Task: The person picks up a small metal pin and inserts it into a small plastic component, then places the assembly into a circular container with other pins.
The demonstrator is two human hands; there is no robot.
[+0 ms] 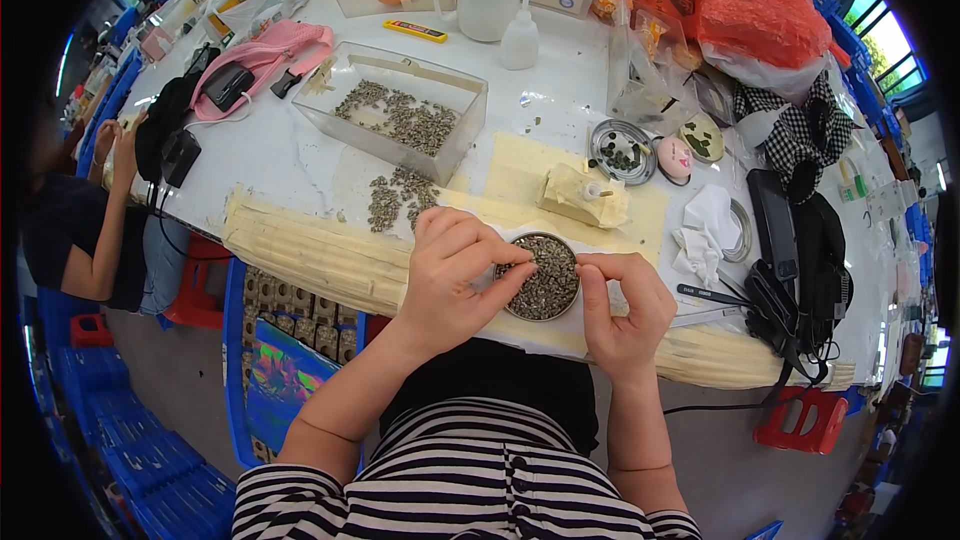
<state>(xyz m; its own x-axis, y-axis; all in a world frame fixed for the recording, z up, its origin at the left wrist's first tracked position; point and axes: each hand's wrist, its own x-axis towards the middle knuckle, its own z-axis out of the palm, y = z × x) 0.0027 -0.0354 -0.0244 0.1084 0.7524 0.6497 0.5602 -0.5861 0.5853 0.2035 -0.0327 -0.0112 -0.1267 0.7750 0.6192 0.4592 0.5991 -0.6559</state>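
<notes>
Likely picking step: left hand [450, 280] pinched closed at grey pieces [545, 292] in tin [540, 320]; right hand [632, 312] at right rim, grip unclear. Next calls for steady tin.

one near, wide fisheye view looks down from the head onto the hands [450, 275] and table [265, 148].

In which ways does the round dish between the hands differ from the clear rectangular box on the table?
The round dish is smaller; the clear box is larger and straight-sided. Pieces cover the dish's floor, while the box shows bare areas. The left hand reaches over the dish and the right hand is at its edge; neither touches the box. Both contain small brownish-grey pieces.
</notes>
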